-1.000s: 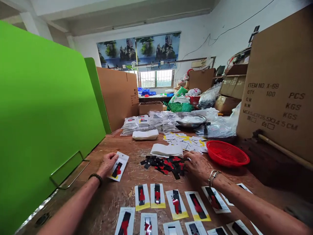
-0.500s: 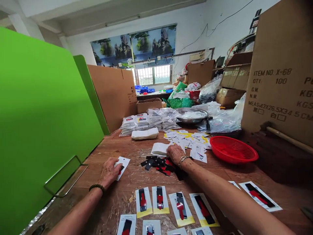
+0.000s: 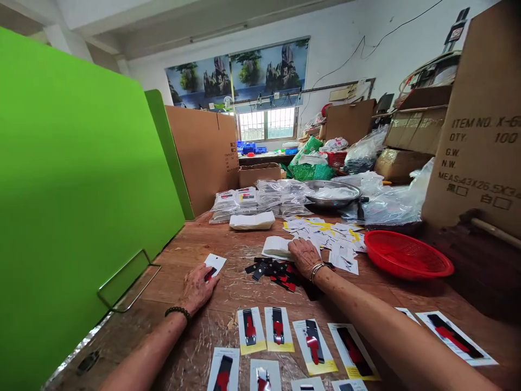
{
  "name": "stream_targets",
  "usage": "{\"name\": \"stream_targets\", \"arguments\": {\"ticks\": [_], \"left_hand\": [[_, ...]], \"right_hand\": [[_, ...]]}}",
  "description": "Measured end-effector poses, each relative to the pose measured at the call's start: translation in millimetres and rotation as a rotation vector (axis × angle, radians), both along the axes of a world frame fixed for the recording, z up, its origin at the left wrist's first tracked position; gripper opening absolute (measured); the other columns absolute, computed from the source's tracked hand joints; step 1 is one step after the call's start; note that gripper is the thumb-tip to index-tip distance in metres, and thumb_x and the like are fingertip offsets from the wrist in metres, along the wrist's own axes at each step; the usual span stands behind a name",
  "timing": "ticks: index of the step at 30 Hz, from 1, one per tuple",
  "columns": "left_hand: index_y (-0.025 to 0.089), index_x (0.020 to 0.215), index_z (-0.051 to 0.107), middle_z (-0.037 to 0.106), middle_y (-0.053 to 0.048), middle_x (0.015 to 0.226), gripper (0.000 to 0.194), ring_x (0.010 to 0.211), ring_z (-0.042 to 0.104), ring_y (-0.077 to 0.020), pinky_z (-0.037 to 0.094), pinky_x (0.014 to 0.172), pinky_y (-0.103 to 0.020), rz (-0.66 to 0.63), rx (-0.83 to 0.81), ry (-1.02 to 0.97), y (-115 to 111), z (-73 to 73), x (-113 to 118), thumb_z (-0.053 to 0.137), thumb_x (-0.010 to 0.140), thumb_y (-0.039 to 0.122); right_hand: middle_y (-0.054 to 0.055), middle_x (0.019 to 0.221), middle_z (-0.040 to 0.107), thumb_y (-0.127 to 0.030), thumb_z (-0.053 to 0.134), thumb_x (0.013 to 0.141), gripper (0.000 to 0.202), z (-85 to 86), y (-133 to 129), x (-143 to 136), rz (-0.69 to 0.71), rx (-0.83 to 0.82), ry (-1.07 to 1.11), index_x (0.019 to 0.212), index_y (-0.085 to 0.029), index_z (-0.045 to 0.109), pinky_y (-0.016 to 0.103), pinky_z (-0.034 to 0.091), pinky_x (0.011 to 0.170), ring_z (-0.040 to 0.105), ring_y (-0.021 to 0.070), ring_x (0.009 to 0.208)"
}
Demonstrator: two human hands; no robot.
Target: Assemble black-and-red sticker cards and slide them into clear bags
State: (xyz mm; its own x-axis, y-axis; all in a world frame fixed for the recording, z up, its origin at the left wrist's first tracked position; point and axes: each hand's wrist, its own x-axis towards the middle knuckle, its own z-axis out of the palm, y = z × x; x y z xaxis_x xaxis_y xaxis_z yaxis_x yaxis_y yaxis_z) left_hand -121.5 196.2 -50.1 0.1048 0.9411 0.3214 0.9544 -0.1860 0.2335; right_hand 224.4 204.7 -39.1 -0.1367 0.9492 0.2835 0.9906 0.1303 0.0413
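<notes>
My left hand (image 3: 198, 288) rests on the table with its fingers curled over a white card (image 3: 215, 262). A dark and red piece shows under the fingertips on that card. My right hand (image 3: 305, 257) is curled at the right end of a stack of white cards (image 3: 277, 246), its fingertips partly hidden. Just in front of that stack lies a loose heap of black and red strap-like pieces (image 3: 271, 270), partly under my right hand. Nearer to me, several cards (image 3: 251, 331) each bear a black and red piece, laid out in rows.
Behind my hands are another white stack (image 3: 252, 220), bagged packs (image 3: 264, 196) and scattered printed cards (image 3: 329, 232). A red basket (image 3: 407, 255) stands right, by a large carton (image 3: 476, 163). A green panel (image 3: 89, 179) with a wire bracket (image 3: 128, 282) borders the left.
The view has shifted, so the scene sits farther right in the frame. My left hand now covers more of the card's lower part. My right hand stays at the stack.
</notes>
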Motion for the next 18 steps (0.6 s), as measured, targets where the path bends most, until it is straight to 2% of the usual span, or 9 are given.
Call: {"name": "stream_targets", "arguments": {"ticks": [4,7,8,10,12,14,16,18], "left_hand": [[0.016,0.097,0.073,0.061,-0.016,0.13,0.024,0.122,0.056,-0.0306,0.041,0.105,-0.048,0.002,0.084,-0.16,-6.3,12.9,11.1,0.064,0.078,0.028],[0.015,0.096,0.072,0.063,-0.015,0.125,0.024,0.116,0.059,-0.0276,0.045,0.103,-0.043,-0.112,0.185,-0.42,-17.8,31.7,30.8,0.061,0.078,0.029],[0.016,0.098,0.071,0.064,-0.014,0.123,0.026,0.115,0.06,-0.0268,0.046,0.102,-0.042,-0.153,0.201,-0.513,-23.8,39.9,40.2,0.061,0.079,0.03],[0.018,0.104,0.069,0.066,-0.012,0.119,0.031,0.114,0.06,-0.0261,0.046,0.101,-0.043,-0.209,0.173,-0.705,-39.4,56.9,62.1,0.065,0.076,0.033],[0.018,0.109,0.065,0.067,-0.012,0.117,0.043,0.113,0.06,-0.0255,0.047,0.1,-0.042,-0.233,0.074,-0.95,-59.1,71.6,84.4,0.073,0.069,0.032],[0.017,0.108,0.062,0.069,-0.012,0.111,0.053,0.106,0.064,-0.0244,0.051,0.093,-0.039,-0.271,-0.029,-1.219,-81.5,81.3,102.1,0.081,0.06,0.031],[0.016,0.105,0.061,0.072,-0.011,0.102,0.056,0.092,0.068,-0.0219,0.055,0.082,-0.035,-0.331,-0.151,-1.418,-105.5,85.7,111.8,0.085,0.057,0.031],[0.015,0.099,0.062,0.073,-0.009,0.094,0.051,0.08,0.068,-0.0196,0.056,0.073,-0.031,-0.361,-0.253,-1.53,-129.9,86.8,113.2,0.086,0.057,0.033]], "right_hand": [[0.014,0.102,0.066,-0.011,0.041,0.093,0.026,15.6,-0.4,11.1,-0.028,0.07,0.035,0.098,-0.016,0.066,0.035,0.034,0.082,0.053,0.0256,0.099],[0.014,0.103,0.066,-0.016,0.043,0.094,0.023,40.5,-6.9,14.9,-0.067,0.161,0.1,0.095,-0.016,0.066,0.035,0.035,0.082,0.053,0.0255,0.099],[0.013,0.1,0.067,-0.019,0.045,0.093,0.021,49.4,-11.8,12.6,-0.064,0.205,0.192,0.092,-0.016,0.066,0.034,0.036,0.081,0.054,0.0248,0.097],[0.009,0.089,0.067,-0.025,0.049,0.09,0.018,65.1,-26.9,1.3,-0.01,0.247,0.518,0.085,-0.018,0.065,0.032,0.039,0.076,0.056,0.0218,0.087],[0.003,0.074,0.064,-0.033,0.055,0.084,0.018,75.3,-50.2,-17.3,0.104,0.154,0.933,0.076,-0.018,0.062,0.029,0.04,0.065,0.056,0.0174,0.071],[-0.001,0.064,0.058,-0.042,0.06,0.078,0.025,79.3,-80.1,-38.1,0.211,-0.042,1.239,0.071,-0.019,0.059,0.027,0.037,0.056,0.05,0.0133,0.058],[-0.003,0.06,0.053,-0.049,0.065,0.073,0.032,78.8,-112.5,-55.5,0.276,-0.204,1.422,0.068,-0.019,0.057,0.025,0.035,0.052,0.045,0.0107,0.053],[-0.004,0.06,0.052,-0.054,0.069,0.068,0.038,76.3,-142.7,-66.2,0.299,-0.298,1.532,0.067,-0.018,0.055,0.024,0.035,0.051,0.043,0.0097,0.053]]}}
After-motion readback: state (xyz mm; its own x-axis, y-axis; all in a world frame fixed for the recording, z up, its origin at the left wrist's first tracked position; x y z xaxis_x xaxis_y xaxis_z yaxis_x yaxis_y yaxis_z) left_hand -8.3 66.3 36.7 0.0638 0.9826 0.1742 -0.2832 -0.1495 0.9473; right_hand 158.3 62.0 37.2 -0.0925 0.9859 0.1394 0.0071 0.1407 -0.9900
